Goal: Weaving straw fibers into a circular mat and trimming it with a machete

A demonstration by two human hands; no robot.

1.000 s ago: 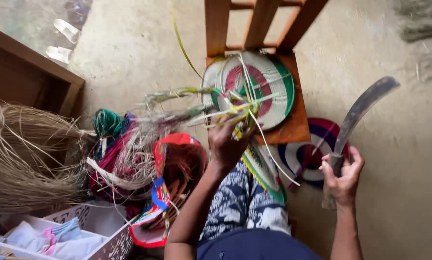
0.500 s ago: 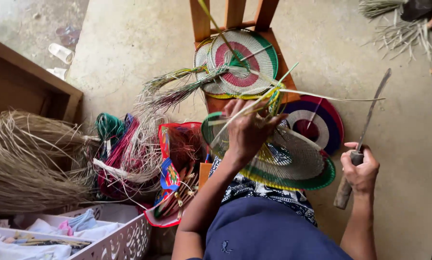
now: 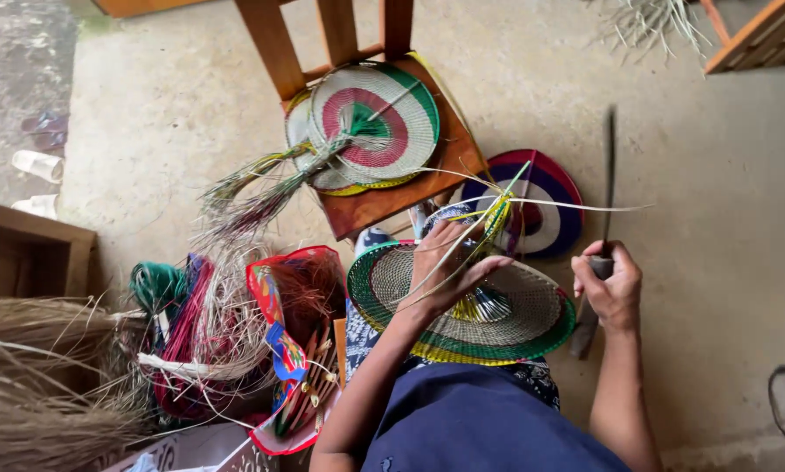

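While left hand (image 3: 449, 262) pinches pale strips (image 3: 497, 205) over woven disc (image 3: 462, 306), right hand (image 3: 609, 288) grips upright knife (image 3: 607, 175).

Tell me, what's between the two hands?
In the head view, thin pale straw strips and the round green-rimmed woven fan lie between left hand and right hand.

left hand (image 3: 449, 262) grips pale strips (image 3: 497, 205) over woven disc (image 3: 515, 319); right hand (image 3: 611, 284) holds knife (image 3: 607, 175).

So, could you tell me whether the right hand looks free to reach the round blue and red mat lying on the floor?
Probably not as it stands: the right hand is closed round the handle of a long knife. The blue and red mat lies close by on the floor, partly behind the loose strips, with nothing else in between.
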